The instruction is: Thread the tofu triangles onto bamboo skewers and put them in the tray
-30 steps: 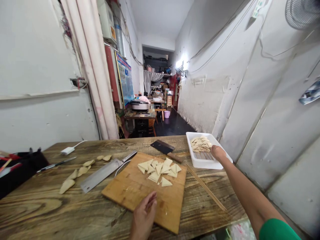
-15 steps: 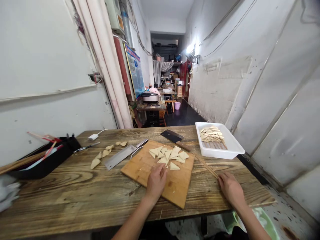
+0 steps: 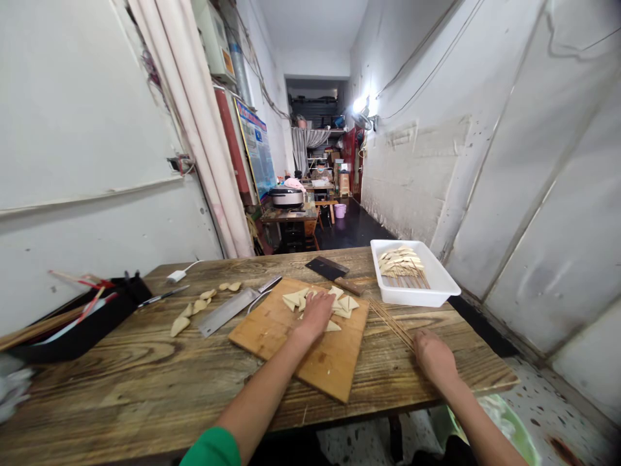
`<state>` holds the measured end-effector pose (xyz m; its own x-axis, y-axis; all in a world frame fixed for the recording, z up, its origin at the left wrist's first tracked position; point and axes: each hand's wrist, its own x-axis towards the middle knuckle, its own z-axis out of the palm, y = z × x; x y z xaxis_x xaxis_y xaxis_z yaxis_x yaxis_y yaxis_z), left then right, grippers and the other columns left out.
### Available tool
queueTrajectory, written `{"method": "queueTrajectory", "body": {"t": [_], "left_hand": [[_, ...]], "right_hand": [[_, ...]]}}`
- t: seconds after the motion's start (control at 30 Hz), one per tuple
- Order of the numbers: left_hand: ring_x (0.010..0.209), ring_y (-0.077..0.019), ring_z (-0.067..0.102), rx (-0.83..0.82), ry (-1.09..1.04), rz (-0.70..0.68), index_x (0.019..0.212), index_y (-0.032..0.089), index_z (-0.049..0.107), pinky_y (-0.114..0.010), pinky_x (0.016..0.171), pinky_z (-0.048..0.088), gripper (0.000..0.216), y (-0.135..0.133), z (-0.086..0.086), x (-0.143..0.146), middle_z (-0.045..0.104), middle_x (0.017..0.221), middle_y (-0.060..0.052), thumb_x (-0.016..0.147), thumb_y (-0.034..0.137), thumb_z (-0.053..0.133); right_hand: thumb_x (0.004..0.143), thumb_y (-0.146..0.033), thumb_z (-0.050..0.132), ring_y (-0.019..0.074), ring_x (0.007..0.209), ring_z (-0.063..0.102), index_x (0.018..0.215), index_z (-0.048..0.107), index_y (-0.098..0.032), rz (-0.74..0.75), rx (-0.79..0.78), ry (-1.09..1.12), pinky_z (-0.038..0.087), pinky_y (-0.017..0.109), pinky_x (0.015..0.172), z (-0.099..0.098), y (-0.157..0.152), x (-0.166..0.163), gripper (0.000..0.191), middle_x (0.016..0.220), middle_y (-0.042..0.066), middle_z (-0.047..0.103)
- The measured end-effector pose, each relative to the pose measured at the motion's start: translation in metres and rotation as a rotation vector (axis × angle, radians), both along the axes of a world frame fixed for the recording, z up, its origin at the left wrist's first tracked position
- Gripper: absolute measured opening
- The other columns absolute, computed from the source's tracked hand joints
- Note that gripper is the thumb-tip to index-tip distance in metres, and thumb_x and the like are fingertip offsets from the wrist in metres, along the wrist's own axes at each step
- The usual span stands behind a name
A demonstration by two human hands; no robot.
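Atop the cutting board (image 3: 334,369), L hand (image 3: 317,312) has fingers bent over pale triangles (image 3: 347,305); can't tell if they're pinching any. R of the board, R hand (image 3: 434,355) curls its fingers at near ends of thin sticks (image 3: 391,324), grip hidden. Triangles look light, soft, prob. easily torn: best held by flat faces. Sticks seem stiff, light: grip near one end.

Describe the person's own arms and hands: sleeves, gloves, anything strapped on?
Left hand and right hand: both ungloved. Forearms bare, no watch, band, cable or marking visible. A plain green sleeve shows on the left arm, ending below the elbow area at the frame's bottom; the right sleeve is out of view.
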<state>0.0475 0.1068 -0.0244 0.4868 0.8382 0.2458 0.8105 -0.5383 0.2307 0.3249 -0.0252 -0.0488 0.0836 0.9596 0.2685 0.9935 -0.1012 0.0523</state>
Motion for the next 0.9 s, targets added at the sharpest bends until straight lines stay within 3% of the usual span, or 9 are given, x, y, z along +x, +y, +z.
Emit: {"method": "queueTrajectory", "body": {"t": [0.17,0.27,0.43,0.5,0.63,0.77,0.9], "left_hand": [[0.104,-0.0228,0.049,0.034,0.031,-0.115,0.088,0.016,0.064,-0.044,0.1,0.017,0.023,-0.001,0.0,0.006,0.062,0.096,-0.012,0.083,0.014,0.042],[0.099,-0.0218,0.051,0.054,-0.011,-0.14,0.083,0.014,0.064,-0.041,0.099,0.021,0.021,-0.006,0.0,0.005,0.063,0.091,-0.013,0.083,0.014,0.043],[0.093,-0.021,0.056,-0.018,-0.446,0.051,0.09,0.015,0.063,-0.035,0.089,0.037,0.02,-0.016,0.0,-0.001,0.063,0.092,-0.012,0.084,0.022,0.044],[0.08,-0.0181,0.061,-0.167,-0.758,0.161,0.096,0.016,0.06,-0.031,0.076,0.044,0.02,-0.021,0.0,-0.002,0.064,0.089,-0.009,0.084,0.025,0.046],[0.061,-0.0123,0.062,-0.771,-1.464,0.307,0.098,0.013,0.053,-0.019,0.051,0.044,0.017,-0.035,0.004,-0.004,0.061,0.072,-0.004,0.081,0.014,0.051],[0.068,-0.0127,0.064,-1.079,-1.899,0.324,0.092,0.009,0.053,-0.019,0.06,0.051,0.015,-0.049,0.009,-0.014,0.062,0.073,-0.007,0.078,0.002,0.051],[0.079,-0.0162,0.065,-1.19,-2.109,0.409,0.082,0.007,0.055,-0.025,0.073,0.054,0.006,-0.056,0.006,-0.022,0.063,0.078,-0.009,0.08,0.003,0.049]], "right_hand": [[0.075,0.001,0.045,0.0234,0.07,0.061,0.07,0.062,-0.008,0.004,-0.011,-0.006,0.041,0.028,0.058,0.003,0.002,-0.002,0.019,0.072,0.015,0.063],[0.074,0.003,0.044,0.0236,0.066,0.062,0.068,0.061,-0.008,-0.004,-0.005,0.017,0.04,0.028,0.055,0.004,0.004,-0.002,0.021,0.071,0.016,0.063],[0.075,-0.005,0.046,0.0205,0.059,0.059,0.064,0.055,-0.012,-0.002,0.051,0.129,0.038,0.025,0.053,0.01,0.001,0.003,0.016,0.063,0.012,0.061],[0.076,-0.011,0.046,0.0192,0.06,0.059,0.066,0.053,-0.014,0.022,0.085,0.209,0.038,0.025,0.054,0.012,-0.003,0.0,0.012,0.065,0.009,0.06],[0.073,-0.017,0.046,0.0135,0.053,0.055,0.069,0.048,-0.019,0.085,0.131,0.429,0.039,0.022,0.054,0.011,-0.017,-0.022,0.005,0.06,0.0,0.056],[0.073,-0.02,0.043,0.0118,0.051,0.054,0.069,0.047,-0.02,0.13,0.158,0.645,0.041,0.02,0.051,0.003,-0.034,-0.058,0.006,0.058,-0.003,0.055],[0.079,-0.026,0.043,0.0118,0.051,0.054,0.066,0.046,-0.02,0.208,0.138,0.798,0.043,0.019,0.049,-0.003,-0.05,-0.089,0.015,0.058,-0.001,0.054]]}}
